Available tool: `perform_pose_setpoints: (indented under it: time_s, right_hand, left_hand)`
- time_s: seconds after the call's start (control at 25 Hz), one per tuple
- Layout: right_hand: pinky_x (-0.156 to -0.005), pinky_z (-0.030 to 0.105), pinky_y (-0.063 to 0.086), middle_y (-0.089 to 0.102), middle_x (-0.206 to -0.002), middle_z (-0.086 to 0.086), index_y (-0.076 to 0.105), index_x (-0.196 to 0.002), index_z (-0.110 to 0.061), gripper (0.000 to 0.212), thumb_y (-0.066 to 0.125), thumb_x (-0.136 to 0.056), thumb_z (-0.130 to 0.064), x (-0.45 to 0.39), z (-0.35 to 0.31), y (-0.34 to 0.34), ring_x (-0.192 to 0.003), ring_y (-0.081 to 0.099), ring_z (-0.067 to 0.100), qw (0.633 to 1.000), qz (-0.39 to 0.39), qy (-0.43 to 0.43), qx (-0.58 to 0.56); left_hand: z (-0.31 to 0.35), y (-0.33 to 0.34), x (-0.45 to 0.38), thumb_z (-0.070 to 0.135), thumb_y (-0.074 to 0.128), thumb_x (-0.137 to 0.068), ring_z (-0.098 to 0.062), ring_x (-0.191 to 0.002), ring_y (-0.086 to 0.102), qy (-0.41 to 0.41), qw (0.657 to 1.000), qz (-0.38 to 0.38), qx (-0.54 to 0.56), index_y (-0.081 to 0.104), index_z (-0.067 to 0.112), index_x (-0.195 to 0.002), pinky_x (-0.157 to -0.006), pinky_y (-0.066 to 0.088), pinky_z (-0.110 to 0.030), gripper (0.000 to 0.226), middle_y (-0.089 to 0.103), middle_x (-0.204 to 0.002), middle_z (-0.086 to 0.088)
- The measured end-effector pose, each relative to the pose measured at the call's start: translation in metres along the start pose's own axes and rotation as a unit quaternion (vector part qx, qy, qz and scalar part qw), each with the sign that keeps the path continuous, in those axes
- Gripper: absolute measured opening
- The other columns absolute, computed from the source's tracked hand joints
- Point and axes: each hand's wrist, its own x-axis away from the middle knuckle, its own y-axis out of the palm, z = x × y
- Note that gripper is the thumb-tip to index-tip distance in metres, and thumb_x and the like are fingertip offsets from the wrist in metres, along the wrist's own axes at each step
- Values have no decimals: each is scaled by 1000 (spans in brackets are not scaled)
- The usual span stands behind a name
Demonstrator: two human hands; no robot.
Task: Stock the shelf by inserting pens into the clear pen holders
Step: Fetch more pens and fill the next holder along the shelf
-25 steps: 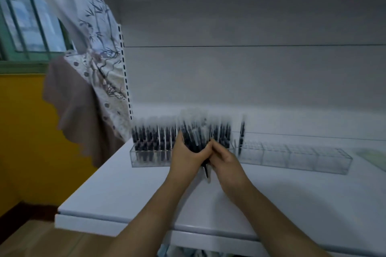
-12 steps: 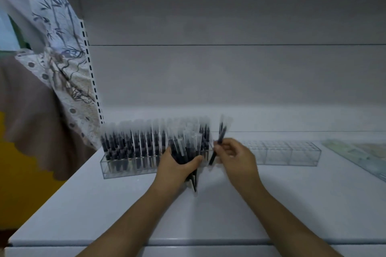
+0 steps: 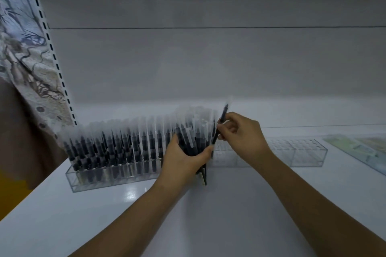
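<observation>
Your left hand (image 3: 183, 158) is wrapped around a bundle of pens (image 3: 193, 142), the fingers (image 3: 206, 151) curled tight on the dark barrels, and the lower ends of the bundle reach down to the white shelf (image 3: 240, 204) just in front of the holders. Your right hand (image 3: 242, 135) pinches a single pen (image 3: 220, 125) between the thumb and the first fingers; this pen is tilted, its clear cap pointing up and a little to the right, its lower end just above the near end of the empty clear holder (image 3: 292, 152). The single pen is just beside the bundle, but I cannot tell if they touch. To the left stands the filled clear holder (image 3: 108, 173), where many pens with dark bodies and frosted caps stand upright in rows. The two holders lie in one line along the shelf, and your hands meet where they join. At the far right a greenish flat sheet (image 3: 359, 148) lies on the shelf. At the left edge hangs a patterned cloth (image 3: 23, 64) beside a perforated shelf upright (image 3: 54, 62).
</observation>
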Motion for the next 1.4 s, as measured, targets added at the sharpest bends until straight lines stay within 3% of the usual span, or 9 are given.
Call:
perform_pose_setpoints:
  time_s: [0.12, 0.24, 0.52, 0.68, 0.84, 0.92, 1.04, 1.24, 1.4]
  right_hand:
    - [-69, 24, 55, 69, -78, -9, 66, -94, -18, 9, 63, -92, -25, 2, 2, 2, -72, 66, 5, 992, -53, -50, 104]
    - [-68, 26, 44, 62, -77, -16, 68, -95, -19, 13, 60, -90, -29, 9, 7, 11, -70, 53, 3, 981, -68, -82, 161]
    - [-70, 29, 41, 57, -84, -8, 67, -95, -21, 23, 61, -92, -43, 11, 20, 15, -81, 52, 12, 974, -69, -76, 203]
    - [-58, 22, 40, 60, -65, -2, 67, -74, -21, 38, 56, -91, -53, 23, 1, -6, -59, 53, 10, 995, 83, -56, -7]
    - [-62, 23, 51, 68, -64, -4, 72, -79, -19, 33, 71, -69, -51, 33, -20, -12, -56, 62, 12, 973, -134, -29, -184]
    - [-59, 20, 50, 69, -64, 0, 71, -82, -13, 29, 77, -70, -39, 32, -18, -10, -56, 64, 15, 969, -156, -16, -193]
    - [-49, 21, 42, 68, -65, 6, 68, -84, -9, 11, 71, -87, -19, 29, -15, -12, -53, 59, 15, 966, -124, -10, -227]
    - [-52, 31, 49, 70, -79, 8, 57, -95, -12, 14, 49, -103, -19, 14, -9, -30, -60, 63, 26, 941, 132, -21, -311]
    - [-67, 29, 59, 71, -81, 4, 58, -99, -19, 8, 52, -102, -24, -1, -10, -26, -69, 69, 21, 967, 139, -55, -207]
  left_hand:
    - [-5, 3, 4, 19, 86, -72, -3, -79, 69, 9, 1000, -13, 7, 58, 20, -108, -60, 56, -17, 46, 70, -93, 3]
    - [-9, 1, 8, 16, 85, -73, 3, -80, 69, 23, 999, -22, 10, 58, 26, -103, -63, 53, -10, 41, 70, -93, 8]
    - [-8, -4, 10, 18, 84, -75, 4, -80, 69, 14, 999, -29, 38, 59, 25, -104, -66, 55, -12, 38, 72, -93, 8]
    - [-10, -1, 11, 22, 87, -72, -8, -82, 72, -3, 999, -31, 29, 61, 25, -105, -68, 60, -24, 42, 73, -92, 6]
    - [-9, 0, 13, 19, 86, -73, -11, -75, 72, -15, 998, -40, 40, 63, 20, -106, -57, 54, -23, 40, 74, -86, 2]
    - [-7, -1, 13, 16, 85, -74, -8, -72, 72, -20, 998, -43, 47, 64, 21, -103, -55, 53, -22, 36, 75, -81, 5]
    - [-6, -1, 13, 17, 86, -73, -9, -75, 73, -40, 997, -46, 47, 64, 21, -103, -58, 56, -23, 37, 76, -85, 4]
    - [-4, -4, 16, 16, 81, -79, -13, -77, 72, -57, 996, -47, 41, 63, 19, -98, -59, 58, -24, 27, 75, -89, -5]
    - [-3, -4, 16, 14, 79, -80, -8, -71, 72, -53, 997, -42, 44, 64, 16, -100, -56, 56, -21, 25, 74, -88, -6]
